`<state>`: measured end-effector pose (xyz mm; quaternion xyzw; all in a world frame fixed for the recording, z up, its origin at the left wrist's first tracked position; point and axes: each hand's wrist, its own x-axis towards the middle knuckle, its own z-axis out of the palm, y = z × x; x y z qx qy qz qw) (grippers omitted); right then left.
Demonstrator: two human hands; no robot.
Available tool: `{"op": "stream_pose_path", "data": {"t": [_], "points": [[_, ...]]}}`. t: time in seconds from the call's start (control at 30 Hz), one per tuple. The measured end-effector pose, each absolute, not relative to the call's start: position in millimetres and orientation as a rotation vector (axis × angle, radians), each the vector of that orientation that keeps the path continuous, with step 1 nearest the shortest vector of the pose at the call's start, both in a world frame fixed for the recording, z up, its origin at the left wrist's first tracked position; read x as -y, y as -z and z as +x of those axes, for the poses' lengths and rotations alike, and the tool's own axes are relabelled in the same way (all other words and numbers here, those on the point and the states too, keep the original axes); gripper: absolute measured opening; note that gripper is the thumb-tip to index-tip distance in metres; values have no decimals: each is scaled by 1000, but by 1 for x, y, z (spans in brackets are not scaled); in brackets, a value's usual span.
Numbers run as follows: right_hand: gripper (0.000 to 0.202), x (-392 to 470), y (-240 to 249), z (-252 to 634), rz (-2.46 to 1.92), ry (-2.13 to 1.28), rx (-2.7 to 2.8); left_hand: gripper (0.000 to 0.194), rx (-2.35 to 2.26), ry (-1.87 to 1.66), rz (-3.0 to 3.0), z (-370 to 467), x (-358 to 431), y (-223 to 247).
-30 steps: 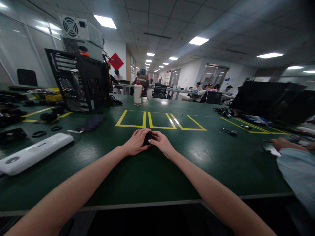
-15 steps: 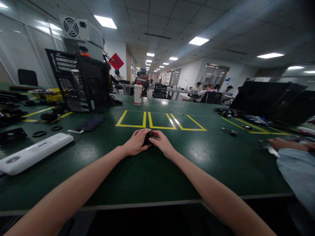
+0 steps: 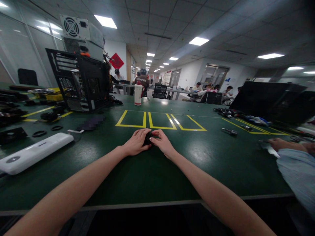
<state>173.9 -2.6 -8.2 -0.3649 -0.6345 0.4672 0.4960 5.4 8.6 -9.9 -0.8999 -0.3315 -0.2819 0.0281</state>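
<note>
Between my hands, low over the middle of the green table (image 3: 147, 183), is a small black object (image 3: 147, 139); most of it is covered by fingers, so its kind does not show. My left hand (image 3: 136, 142) wraps around its left side, thumb toward me. From the right, my right hand (image 3: 162, 142) pinches it with thumb and fingers. Just beyond both hands lie yellow tape outlines (image 3: 162, 128) on the tabletop.
At left stand a black computer case (image 3: 83, 82) with power supplies (image 3: 81, 31) on top, and a white power strip (image 3: 36, 152). A cup (image 3: 138, 94) is at the back. To the right are a flashlight-like cylinder (image 3: 229, 131) and another person's hand (image 3: 285, 143).
My hands and the black object stay almost exactly where they were. The other person's hand at the right has shifted very slightly.
</note>
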Motion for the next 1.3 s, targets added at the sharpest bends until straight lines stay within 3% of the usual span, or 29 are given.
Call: {"op": "stream_pose_path", "data": {"t": [0.27,0.5,0.73,1.1,1.3], "points": [[32,3,6,173,-846,-1182,1581,63,1015,858,-2788,3,-8,10],[24,3,8,174,-821,-1097,1615,62,1012,880,-2789,3,-9,10],[35,1,6,174,-915,-1159,1604,63,1021,865,-2787,3,-9,11],[23,-1,13,173,-799,-1055,1645,62,1020,869,-2783,4,-8,10],[34,-1,10,172,-891,-1086,1628,62,1027,843,-2787,4,-7,8]]}}
